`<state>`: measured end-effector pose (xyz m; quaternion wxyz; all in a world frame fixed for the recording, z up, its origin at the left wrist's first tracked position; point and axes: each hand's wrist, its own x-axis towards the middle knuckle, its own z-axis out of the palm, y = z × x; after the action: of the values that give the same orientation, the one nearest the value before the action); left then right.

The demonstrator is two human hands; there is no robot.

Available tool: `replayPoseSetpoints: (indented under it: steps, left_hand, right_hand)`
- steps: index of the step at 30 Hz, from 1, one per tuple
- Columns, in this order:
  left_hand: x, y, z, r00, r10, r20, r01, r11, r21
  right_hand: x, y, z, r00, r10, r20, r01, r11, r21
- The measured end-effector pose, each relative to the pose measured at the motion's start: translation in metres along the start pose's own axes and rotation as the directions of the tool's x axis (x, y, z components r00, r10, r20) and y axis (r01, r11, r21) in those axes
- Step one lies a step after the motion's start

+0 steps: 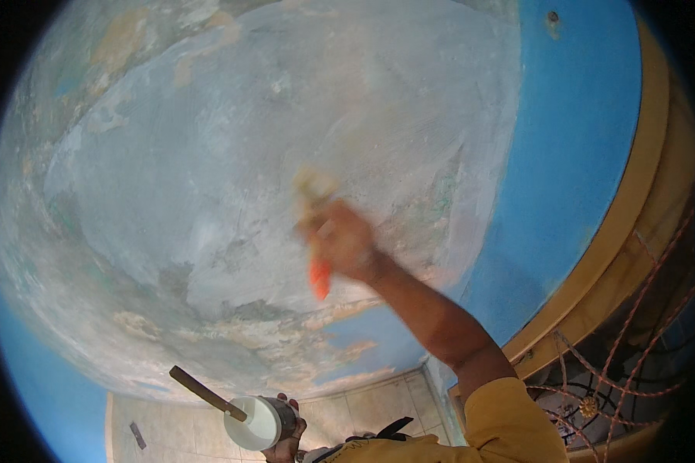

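My right hand [346, 239] is closed around a paintbrush [319, 279] with an orange handle, raised against the patchy grey wall [247, 139]. The brush's pale head points upward. Hand and brush are smeared by motion, so I cannot tell whether the bristles touch the wall. Low in the picture, my left hand [289, 440] grips a small tub [284, 420], dark outside and white inside, by its side and base. The tub is tilted, its white round mouth showing. A flat brown stick [207, 393] leans out over its rim.
A bright blue painted band [571, 154] runs down the wall's right side, beside a tan frame [645, 116]. Twisted ropes [633, 370] hang at the lower right. Below lies a tiled floor [363, 405] with a small dark object [137, 434] at left.
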<state>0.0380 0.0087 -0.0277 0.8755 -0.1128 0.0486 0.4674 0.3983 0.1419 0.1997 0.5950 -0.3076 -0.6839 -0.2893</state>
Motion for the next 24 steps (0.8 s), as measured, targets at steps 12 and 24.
replayPoseSetpoints:
  steps: [12, 24]
  left_hand:
    - [0.0, 0.016, 0.002, 0.999, -0.021, 0.032, 0.02, 0.999, 0.035]
    - [0.023, 0.015, 0.005, 0.992, -0.085, 0.095, 0.078, 0.994, 0.078]
  right_hand:
    - [0.034, 0.045, -0.184, 0.914, -0.054, -0.403, -0.236, 0.735, -0.635]
    - [-0.073, -0.035, 0.036, 0.867, 0.163, 0.471, -0.34, 0.884, 0.32]
